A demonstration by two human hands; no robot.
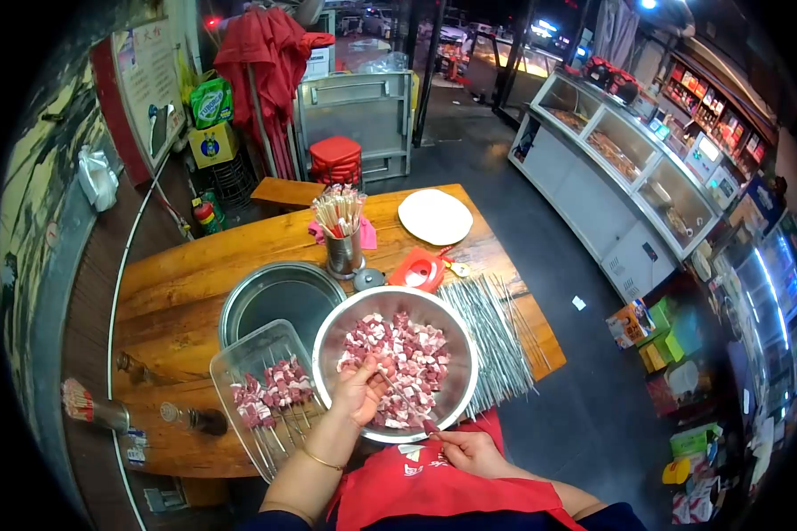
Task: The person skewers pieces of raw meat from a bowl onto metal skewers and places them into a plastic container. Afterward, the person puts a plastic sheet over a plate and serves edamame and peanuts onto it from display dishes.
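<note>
Red-and-white meat chunks (pixel 416 363) in steel bowl (pixel 460 350) on counter (pixel 173 288). Clear plastic tray (pixel 224 379) just left: loaded meat skewers (pixel 255 404). Metal basin (pixel 283 301) behind tray. Metal cup (pixel 344 255) behind bowl, full of sticks (pixel 337 211). Bare metal skewers (pixel 487 332) piled right of bowl. Left hand (pixel 359 392) over chunks, fingers curled, tips nearly closed; can't tell what's between them. Right hand (pixel 475 453) pinched nearly closed at dark meat piece (pixel 430 427), near rim.

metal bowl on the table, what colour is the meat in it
The meat is dark red with pale white-pink pieces, seen in the head view.
</note>
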